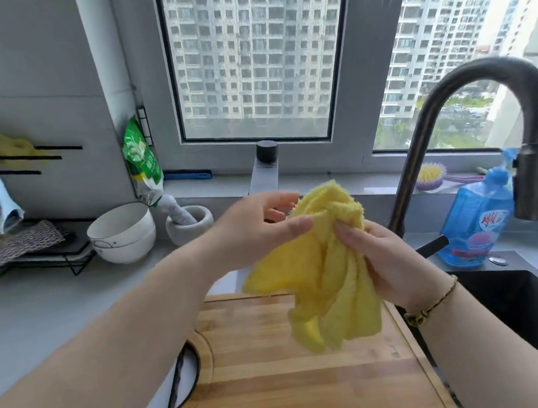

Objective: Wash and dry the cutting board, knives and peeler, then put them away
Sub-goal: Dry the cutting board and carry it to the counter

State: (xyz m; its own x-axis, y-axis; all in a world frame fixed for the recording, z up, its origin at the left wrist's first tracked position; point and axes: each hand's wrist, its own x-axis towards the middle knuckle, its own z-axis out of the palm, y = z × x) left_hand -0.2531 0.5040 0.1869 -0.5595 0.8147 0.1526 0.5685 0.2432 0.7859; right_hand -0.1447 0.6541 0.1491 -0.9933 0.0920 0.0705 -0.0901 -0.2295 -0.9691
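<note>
Window (246,51): fills the upper centre of the frame, with high-rise blocks beyond the glass.

Grey counter (34,313): spans the left of the frame.

Cutting board (287,391): wooden, lying flat at lower centre. Its right edge runs along the rim of the dark sink (534,305) at lower right.

Faucet (486,86): dark and arched, standing at right above the sink.

Yellow cloth (333,281): held in the air at centre frame, above the far end of the cutting board. It is bunched at the top and hangs loose below, clear of the board.

Right hand (382,257): fingers curled round the bunched part of the cloth, gripping it. A braided bracelet (434,305) sits on the wrist.

Left hand (257,229): close beside the right, at the cloth's upper left edge. Its fingers are loosely spread and the thumb tip lies against the fabric.

Blue detergent bottle (477,223): standing behind the sink, right of the faucet base.

Two stacked white bowls (123,234): on the counter at middle left, with a stone mortar and pestle (191,225) just to their right.
</note>
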